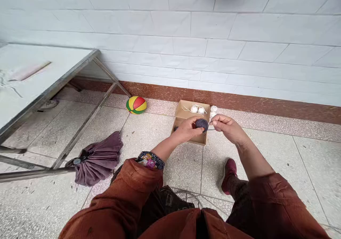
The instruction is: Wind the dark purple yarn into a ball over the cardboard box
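Note:
My left hand (188,129) is closed round a dark purple-grey ball of yarn (201,124). To its right, my right hand (226,127) pinches a dark strand of yarn (210,123) that runs to the ball. Below and behind both hands an open cardboard box (183,113) stands on the floor. White yarn balls (194,109) lie in its far part, with a loose white strand beside them. Something red and something dark show partly behind my left hand inside the box; I cannot make out what they are. More white balls (213,109) sit just right of the box.
A red, yellow and green ball (136,105) lies near the wall. At the left stands a metal-framed table (66,68) with a pale folded item (30,71) on top. A purple cloth bag (101,157) is on the floor by the table's lower bar. The tiled wall (173,43) rises ahead.

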The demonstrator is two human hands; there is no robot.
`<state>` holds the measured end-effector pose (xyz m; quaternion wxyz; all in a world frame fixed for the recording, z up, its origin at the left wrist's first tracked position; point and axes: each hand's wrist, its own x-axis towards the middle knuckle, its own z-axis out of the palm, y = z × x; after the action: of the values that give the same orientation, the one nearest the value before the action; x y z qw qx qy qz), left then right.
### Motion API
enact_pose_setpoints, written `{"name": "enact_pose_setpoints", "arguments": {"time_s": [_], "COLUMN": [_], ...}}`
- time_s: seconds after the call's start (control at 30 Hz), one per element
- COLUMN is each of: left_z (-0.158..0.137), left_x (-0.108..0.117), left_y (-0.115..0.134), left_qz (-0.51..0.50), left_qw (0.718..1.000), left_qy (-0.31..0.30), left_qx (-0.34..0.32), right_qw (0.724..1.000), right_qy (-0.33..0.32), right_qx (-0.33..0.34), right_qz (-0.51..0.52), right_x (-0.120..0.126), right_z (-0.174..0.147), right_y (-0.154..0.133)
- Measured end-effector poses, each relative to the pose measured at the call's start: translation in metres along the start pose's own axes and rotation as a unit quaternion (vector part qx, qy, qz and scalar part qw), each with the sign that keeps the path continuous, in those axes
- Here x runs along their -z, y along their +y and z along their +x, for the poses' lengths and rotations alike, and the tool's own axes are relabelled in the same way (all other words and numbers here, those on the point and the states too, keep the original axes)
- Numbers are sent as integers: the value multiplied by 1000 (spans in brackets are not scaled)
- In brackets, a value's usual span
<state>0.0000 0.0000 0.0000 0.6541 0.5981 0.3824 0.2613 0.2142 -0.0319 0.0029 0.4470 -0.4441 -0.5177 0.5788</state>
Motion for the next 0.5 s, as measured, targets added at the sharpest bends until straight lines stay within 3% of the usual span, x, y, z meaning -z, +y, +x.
{"name": "enact_pose_setpoints", "arguments": {"time_s": [0.23, 0.5], "left_z": [-5, -6], "left_x": [-3, 2], "left_y": [-3, 1], "left_qz": [-130, -238], "left_qw": [986, 966], "left_qy": [-107, -102], "left_qx": [1, -13], "right_qw": [995, 992], "right_qy": [82, 71], "right_qx": [36, 7], "right_qz": [-42, -101], "right_x": [-11, -20], "right_z": [13, 15], "right_y": [6, 20]}}
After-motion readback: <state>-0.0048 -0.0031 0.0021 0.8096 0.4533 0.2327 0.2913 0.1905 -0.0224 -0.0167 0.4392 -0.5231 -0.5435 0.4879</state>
